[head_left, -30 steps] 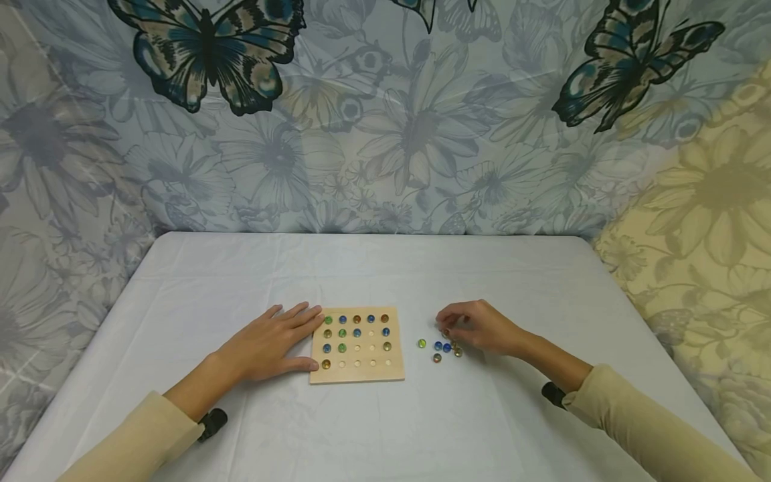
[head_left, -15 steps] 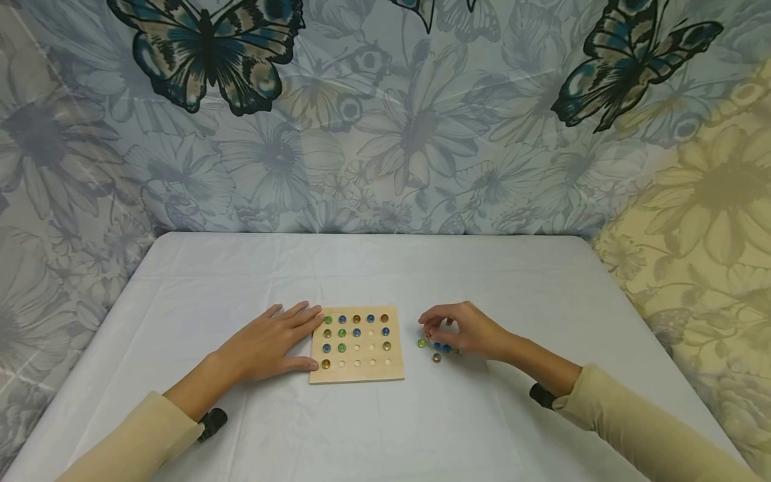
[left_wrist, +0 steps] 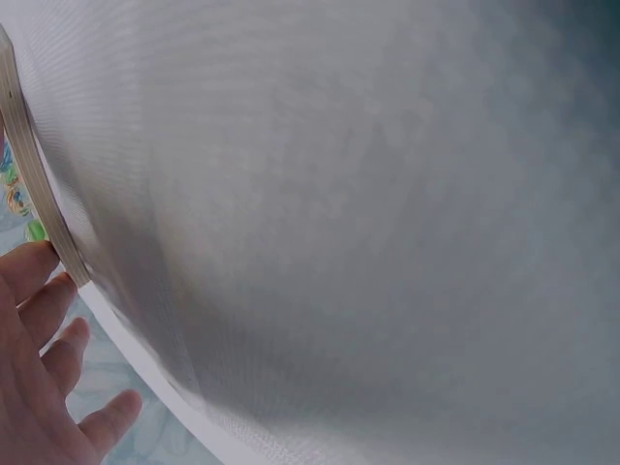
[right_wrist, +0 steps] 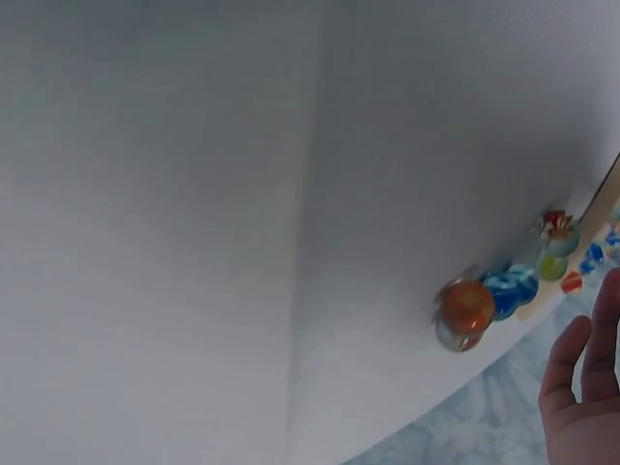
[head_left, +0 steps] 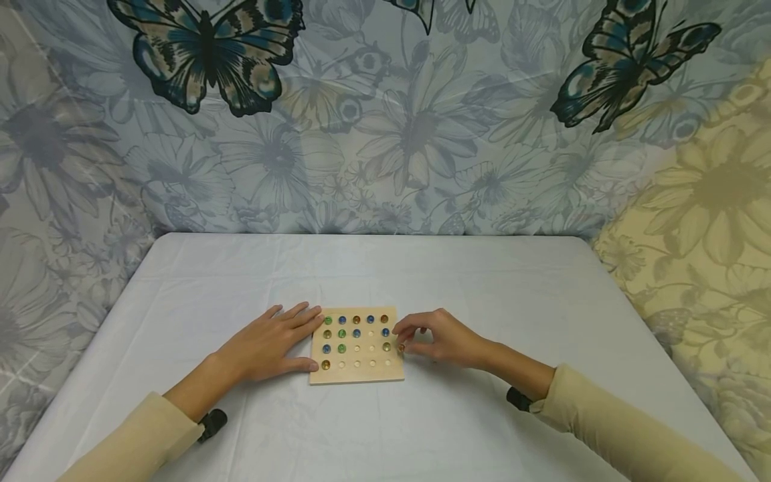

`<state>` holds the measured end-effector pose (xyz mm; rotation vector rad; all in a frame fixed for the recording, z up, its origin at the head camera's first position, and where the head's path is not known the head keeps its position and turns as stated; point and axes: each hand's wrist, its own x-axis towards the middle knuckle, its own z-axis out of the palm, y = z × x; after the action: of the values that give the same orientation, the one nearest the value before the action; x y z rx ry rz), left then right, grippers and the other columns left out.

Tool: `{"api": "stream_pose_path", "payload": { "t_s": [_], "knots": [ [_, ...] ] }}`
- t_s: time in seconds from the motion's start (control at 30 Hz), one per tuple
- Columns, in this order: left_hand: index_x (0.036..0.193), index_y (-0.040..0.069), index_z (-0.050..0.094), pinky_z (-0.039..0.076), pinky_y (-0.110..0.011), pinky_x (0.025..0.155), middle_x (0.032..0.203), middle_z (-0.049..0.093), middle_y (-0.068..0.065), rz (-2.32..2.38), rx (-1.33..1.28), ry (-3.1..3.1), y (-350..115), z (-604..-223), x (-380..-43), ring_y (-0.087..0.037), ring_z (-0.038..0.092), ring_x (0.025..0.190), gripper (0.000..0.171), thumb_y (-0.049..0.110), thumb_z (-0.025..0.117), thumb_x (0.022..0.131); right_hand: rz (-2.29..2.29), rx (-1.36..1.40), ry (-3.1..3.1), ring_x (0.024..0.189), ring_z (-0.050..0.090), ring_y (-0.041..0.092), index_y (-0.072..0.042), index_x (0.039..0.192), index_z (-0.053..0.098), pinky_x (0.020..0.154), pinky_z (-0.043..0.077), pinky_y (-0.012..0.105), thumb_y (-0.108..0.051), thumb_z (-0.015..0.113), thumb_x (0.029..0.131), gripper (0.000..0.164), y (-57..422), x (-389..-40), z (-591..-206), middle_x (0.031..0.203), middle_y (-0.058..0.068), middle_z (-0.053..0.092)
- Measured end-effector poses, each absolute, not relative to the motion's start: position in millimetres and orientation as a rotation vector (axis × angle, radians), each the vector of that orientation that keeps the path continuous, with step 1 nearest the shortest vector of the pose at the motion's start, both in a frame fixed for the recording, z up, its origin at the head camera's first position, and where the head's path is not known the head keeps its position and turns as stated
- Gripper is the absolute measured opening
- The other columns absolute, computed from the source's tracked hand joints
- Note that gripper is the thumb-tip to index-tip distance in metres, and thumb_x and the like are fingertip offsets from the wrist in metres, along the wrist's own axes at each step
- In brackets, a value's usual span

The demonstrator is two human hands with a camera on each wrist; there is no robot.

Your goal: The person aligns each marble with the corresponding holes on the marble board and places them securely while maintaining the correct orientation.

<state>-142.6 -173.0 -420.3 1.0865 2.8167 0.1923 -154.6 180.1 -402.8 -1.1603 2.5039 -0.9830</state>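
Observation:
On the white table lies a light wooden board (head_left: 364, 373) with rows of round hollows, many filled with green, blue and amber glass marbles. My left hand (head_left: 271, 345) rests along its left edge, fingers spread and thumb at the lower corner. In the left wrist view, fingertips touch the board's edge (left_wrist: 39, 184). My right hand (head_left: 442, 339) pinches a brownish marble (head_left: 401, 348) between thumb and fingertip over the board's right edge. From the head view, the right hand hides the loose marbles. The right wrist view shows an orange marble (right_wrist: 467, 308) and blue marbles (right_wrist: 509, 291) on the cloth.
A yellow-green marble (right_wrist: 552, 266) and a clear one with red inside (right_wrist: 558, 231) lie near the board in the right wrist view. White cloth (head_left: 385, 435) covers the table. A butterfly-patterned fabric wall (head_left: 415, 147) stands behind it.
My right hand has moved left from the loose marbles to the board's right edge, carrying the brownish marble. The left hand and the board have stayed put.

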Motion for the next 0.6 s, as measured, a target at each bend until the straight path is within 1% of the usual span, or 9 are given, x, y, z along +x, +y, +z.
{"api": "stream_pose_path", "payload": {
  "t_s": [0.4,0.6],
  "knots": [
    [0.155,0.012,0.037,0.027,-0.06,0.114,0.16,0.034,-0.006,0.183,1.09,2.818,-173,-420,-143,-0.031,0.03,0.147,0.084,0.067,0.05,0.093,-0.995,-1.128,2.418,0.092,0.065,0.001,-0.007,0.113,0.071,0.086,0.055,0.03,-0.005,0.076,0.088,0.025,160,-147,-408,0.101,-0.005,0.074],
    [0.155,0.012,0.038,0.027,-0.06,0.114,0.16,0.035,-0.006,0.185,1.098,2.822,-173,-420,-143,-0.031,0.031,0.146,0.084,0.067,0.051,0.093,-0.984,-1.126,2.416,0.09,0.065,0.001,-0.007,0.111,0.071,0.084,0.056,0.027,-0.003,0.076,0.087,0.025,157,-146,-408,0.1,-0.005,0.074]
  ]
}}
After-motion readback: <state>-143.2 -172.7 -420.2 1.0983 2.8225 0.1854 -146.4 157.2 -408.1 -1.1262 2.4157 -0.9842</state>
